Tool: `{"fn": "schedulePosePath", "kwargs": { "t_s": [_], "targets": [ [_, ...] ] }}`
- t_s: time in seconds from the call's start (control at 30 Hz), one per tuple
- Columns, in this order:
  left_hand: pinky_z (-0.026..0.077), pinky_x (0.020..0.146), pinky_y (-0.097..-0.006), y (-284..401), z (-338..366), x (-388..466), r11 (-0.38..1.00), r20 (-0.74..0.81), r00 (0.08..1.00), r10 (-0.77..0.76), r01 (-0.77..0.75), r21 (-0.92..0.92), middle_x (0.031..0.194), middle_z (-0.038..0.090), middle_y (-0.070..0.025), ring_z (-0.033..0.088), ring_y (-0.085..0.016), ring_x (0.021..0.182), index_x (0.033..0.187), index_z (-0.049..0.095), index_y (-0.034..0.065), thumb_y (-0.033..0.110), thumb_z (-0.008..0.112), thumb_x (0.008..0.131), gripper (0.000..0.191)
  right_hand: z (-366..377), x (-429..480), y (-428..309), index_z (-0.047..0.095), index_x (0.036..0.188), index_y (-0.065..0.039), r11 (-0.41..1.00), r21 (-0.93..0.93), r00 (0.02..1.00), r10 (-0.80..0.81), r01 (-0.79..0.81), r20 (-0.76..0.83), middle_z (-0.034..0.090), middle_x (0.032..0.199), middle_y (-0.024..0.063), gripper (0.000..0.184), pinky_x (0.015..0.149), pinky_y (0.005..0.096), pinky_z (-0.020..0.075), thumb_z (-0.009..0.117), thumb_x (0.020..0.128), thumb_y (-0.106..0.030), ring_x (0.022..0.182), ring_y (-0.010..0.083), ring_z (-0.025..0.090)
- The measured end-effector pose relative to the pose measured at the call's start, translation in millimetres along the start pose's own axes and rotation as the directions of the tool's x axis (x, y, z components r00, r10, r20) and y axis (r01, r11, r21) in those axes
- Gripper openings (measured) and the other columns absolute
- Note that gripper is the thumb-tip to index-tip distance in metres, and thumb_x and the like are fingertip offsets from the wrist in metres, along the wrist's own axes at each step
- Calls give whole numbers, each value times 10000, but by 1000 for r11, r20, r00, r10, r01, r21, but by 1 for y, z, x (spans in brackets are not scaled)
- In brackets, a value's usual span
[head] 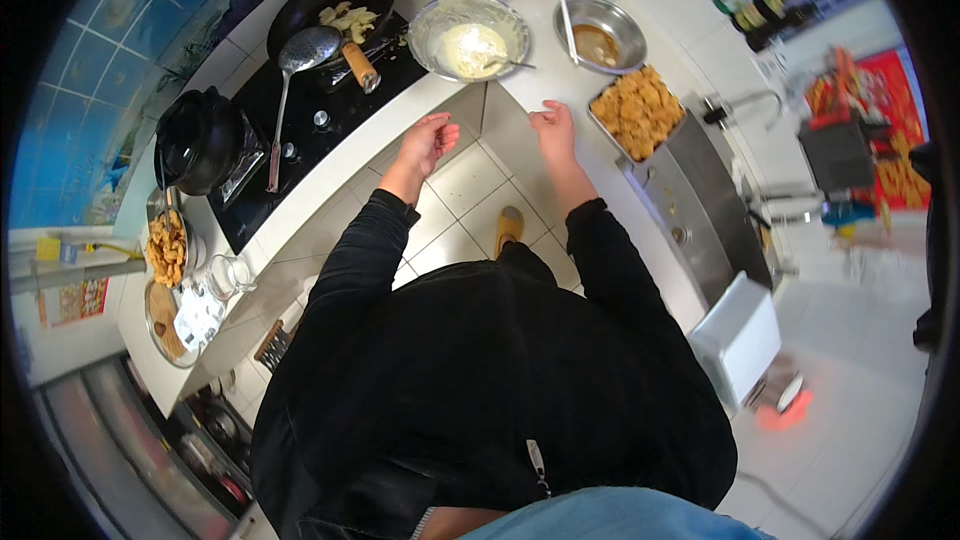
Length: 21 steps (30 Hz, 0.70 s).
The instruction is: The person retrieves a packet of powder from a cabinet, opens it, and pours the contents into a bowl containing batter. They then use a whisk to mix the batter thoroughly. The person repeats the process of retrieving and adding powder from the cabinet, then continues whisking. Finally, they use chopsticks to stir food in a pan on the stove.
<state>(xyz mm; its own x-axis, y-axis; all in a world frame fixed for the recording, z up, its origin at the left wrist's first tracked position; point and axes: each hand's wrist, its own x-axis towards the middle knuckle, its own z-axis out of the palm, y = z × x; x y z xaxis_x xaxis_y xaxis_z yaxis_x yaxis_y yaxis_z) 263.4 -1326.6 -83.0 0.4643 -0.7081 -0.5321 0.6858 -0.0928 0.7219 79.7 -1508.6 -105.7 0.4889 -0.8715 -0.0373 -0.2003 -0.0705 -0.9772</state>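
My left hand (pixel 431 141) is raised in front of the counter's edge, palm partly turned up, fingers loosely curled around nothing. My right hand (pixel 555 133) hovers near the counter corner, also without anything in it, its fingers bent. Beyond them stands a metal bowl of pale batter (pixel 471 41) with a utensil resting in it. To its right, a smaller steel bowl (pixel 634 30) holds some brown liquid and a white-handled utensil. A rectangular tray heaped with golden fried pieces (pixel 637 111) sits nearest my right hand.
A wok (pixel 292 4) with pale pieces is on the black hob (pixel 341 116), with a perforated skimmer (pixel 309 49) lying across. A dark lidded pot (pixel 196 139) stands left. More fried food (pixel 166 247) fills a container. The steel sink (pixel 679 217) lies right; bottles (pixel 750 7) line the back.
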Motion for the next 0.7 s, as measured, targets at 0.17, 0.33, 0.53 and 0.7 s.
{"fn": "schedulePosePath", "kwargs": {
  "t_s": [0.17,0.33,0.53,0.7],
  "targets": [
    [544,778,-353,8,23,77,976,-198,979,-47,3,-216,1067,556,-152,620,-290,932,1178,468,20,174,603,905,341,9,98,-13,509,1268,-126,913,-366,966,-94,179,239,622,963,129,538,681,326,512,716,772,-92,690,209,613],
    [507,965,-425,10,33,111,888,-86,988,-128,75,-454,1206,484,-244,588,-377,1052,1246,376,-88,96,543,881,442,17,141,-23,663,1028,-83,722,-333,761,-407,607,505,656,907,118,229,688,358,517,694,803,-107,757,287,635],
    [510,974,-432,15,41,126,876,-5,993,-120,104,-470,1226,472,-270,591,-397,1053,1233,378,-99,58,440,849,420,45,172,-40,688,958,-86,669,-212,628,-471,712,620,664,911,113,144,738,406,502,644,839,-154,837,319,624],
    [565,854,-393,12,43,102,941,-142,984,-104,51,-335,1160,535,-244,632,-357,944,1222,404,-102,87,431,842,425,39,171,-63,691,951,-81,608,-203,565,-492,768,662,650,864,99,144,708,389,505,650,842,-165,809,317,623]
  ]
}}
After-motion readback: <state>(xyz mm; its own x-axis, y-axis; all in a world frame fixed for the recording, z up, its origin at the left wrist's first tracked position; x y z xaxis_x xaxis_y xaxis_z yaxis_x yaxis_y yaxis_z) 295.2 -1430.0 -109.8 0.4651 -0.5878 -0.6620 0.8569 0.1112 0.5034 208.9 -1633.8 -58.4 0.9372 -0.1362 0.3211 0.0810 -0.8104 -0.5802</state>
